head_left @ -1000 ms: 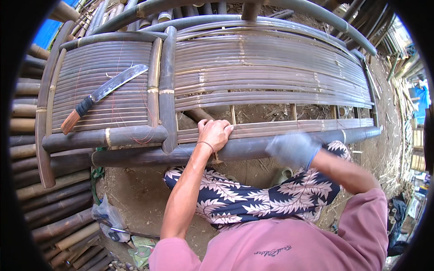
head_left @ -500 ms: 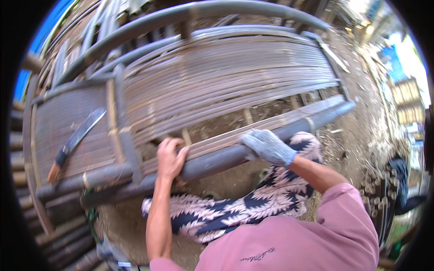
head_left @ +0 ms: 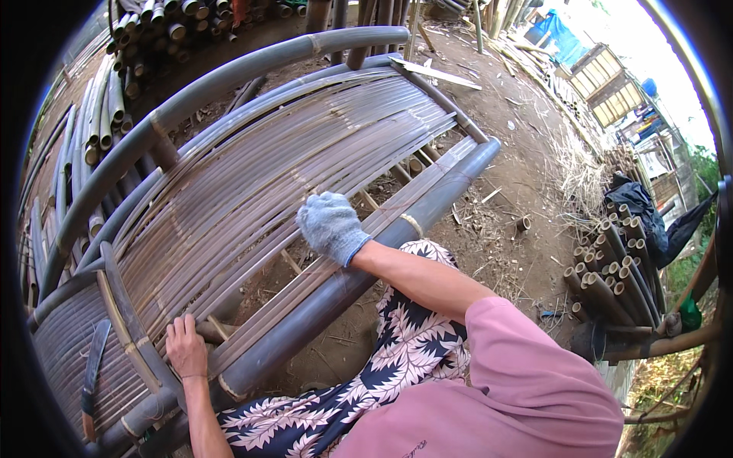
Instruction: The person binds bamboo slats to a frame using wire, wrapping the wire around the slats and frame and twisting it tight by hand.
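Before me stands a bamboo bench with a dark round front rail (head_left: 450,185) and a seat of thin bamboo slats (head_left: 252,172). My gloved right hand (head_left: 330,227) is closed over the front edge of the slats, its fingers curled round the outermost one. My bare left hand (head_left: 186,349) has its fingers bent over the slats' edge near the bench's left end. A gap runs between these slats and the strips (head_left: 397,197) along the front rail. Through it show crosspieces and soil. A machete (head_left: 95,366) lies on the bench's left section.
A curved bamboo backrest (head_left: 221,80) runs along the far side. Bamboo poles (head_left: 99,114) are piled at upper left, and a bundle of cut poles (head_left: 611,267) stands at right. Shavings and a short bamboo piece (head_left: 523,224) lie on the dirt floor.
Both hands have left the front rail and strips for the slats' edge across the gap. My right hand has gone from loosely bent to a fist. The view has turned.
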The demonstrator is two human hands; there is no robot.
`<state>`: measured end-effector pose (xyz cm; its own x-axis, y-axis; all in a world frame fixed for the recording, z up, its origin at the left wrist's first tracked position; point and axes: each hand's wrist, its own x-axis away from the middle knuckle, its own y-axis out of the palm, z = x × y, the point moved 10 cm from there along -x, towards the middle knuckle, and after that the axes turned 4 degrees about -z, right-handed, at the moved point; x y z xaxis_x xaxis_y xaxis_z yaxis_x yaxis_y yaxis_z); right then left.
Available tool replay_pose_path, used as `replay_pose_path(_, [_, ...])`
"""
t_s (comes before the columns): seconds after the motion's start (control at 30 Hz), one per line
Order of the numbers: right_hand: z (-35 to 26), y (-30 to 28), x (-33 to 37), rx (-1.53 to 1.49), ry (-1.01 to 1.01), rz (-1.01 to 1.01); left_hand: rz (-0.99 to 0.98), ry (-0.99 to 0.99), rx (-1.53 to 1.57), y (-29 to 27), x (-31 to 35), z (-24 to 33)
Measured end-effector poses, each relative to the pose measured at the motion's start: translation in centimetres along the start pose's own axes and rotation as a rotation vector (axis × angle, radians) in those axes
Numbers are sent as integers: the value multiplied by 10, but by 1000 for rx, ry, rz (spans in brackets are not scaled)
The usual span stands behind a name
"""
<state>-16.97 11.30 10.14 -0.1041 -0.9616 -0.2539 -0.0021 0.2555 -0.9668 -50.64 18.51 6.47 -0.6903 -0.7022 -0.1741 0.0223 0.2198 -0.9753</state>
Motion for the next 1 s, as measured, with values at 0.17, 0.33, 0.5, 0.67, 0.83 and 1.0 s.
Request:
replay_pose_path(0.17, [75, 16, 5, -78, 97, -141, 5, 33, 165, -16, 8, 9])
replay_pose_path(0.33, [75, 25, 15, -83, 129, -376, -75, -104, 706, 9, 15, -3])
replay_pose_path(0.5, [70, 11, 8, -112, 108, -398, -84, -150, 807, 7, 16, -13])
replay_pose_path(0.67, [68, 8, 12, -149, 97, -504, -150, -163, 879, 12, 15, -18])
replay_pose_path(0.83, [66, 3, 7, -166, 96, -583, -203, -205, 890, 10, 13, -23])
replay_pose_path(1.0, [66, 8, 13, -189, 99, -634, -225, -197, 892, 13, 16, -24])
